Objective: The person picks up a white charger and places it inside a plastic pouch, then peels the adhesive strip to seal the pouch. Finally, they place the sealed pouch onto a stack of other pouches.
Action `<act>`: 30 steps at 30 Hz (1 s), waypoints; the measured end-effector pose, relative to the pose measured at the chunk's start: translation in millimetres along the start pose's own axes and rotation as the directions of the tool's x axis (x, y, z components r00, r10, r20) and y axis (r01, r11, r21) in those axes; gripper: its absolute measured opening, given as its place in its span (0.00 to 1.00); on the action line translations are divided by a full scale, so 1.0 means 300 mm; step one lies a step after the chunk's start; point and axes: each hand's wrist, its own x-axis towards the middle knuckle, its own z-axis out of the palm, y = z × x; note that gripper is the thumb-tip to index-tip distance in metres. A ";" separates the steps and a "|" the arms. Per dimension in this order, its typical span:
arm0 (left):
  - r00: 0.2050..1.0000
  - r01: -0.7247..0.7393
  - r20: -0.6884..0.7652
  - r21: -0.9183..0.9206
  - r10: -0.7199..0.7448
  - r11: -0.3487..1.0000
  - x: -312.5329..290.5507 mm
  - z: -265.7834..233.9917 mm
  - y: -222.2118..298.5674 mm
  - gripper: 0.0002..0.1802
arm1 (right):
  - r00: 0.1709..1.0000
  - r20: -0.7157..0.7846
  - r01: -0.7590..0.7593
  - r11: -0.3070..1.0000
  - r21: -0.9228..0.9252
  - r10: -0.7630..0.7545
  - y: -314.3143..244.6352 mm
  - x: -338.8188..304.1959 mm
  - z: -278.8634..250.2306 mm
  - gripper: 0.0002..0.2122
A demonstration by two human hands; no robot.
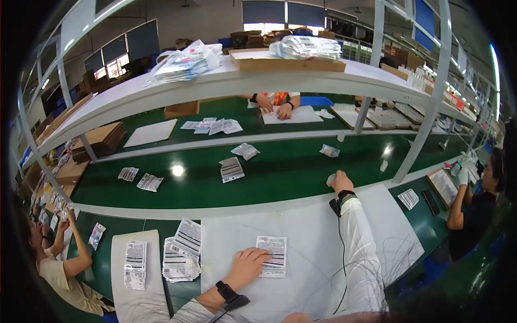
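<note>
My left hand lies with its fingers flat on the left part of a white printed packet, which rests on the white work mat. Reaching forward over the green belt, my right hand has its fingers closed on a small whitish piece. That piece is too small and too covered to name. To the left of my left hand is a pile of similar printed packets. Another stack of packets sits farther left on a pale board.
Several packets lie scattered along the belt, along with a clear-wrapped packet and a small white piece. A white shelf on metal posts spans overhead. People work at left, right and across, one with hands on a white sheet.
</note>
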 end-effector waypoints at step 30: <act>0.990 0.144 0.059 -0.387 -0.132 0.911 0.023 -0.025 -0.018 0.13 | 0.702 0.016 0.582 0.587 0.562 -0.712 -0.443 -1.119 -0.282 0.19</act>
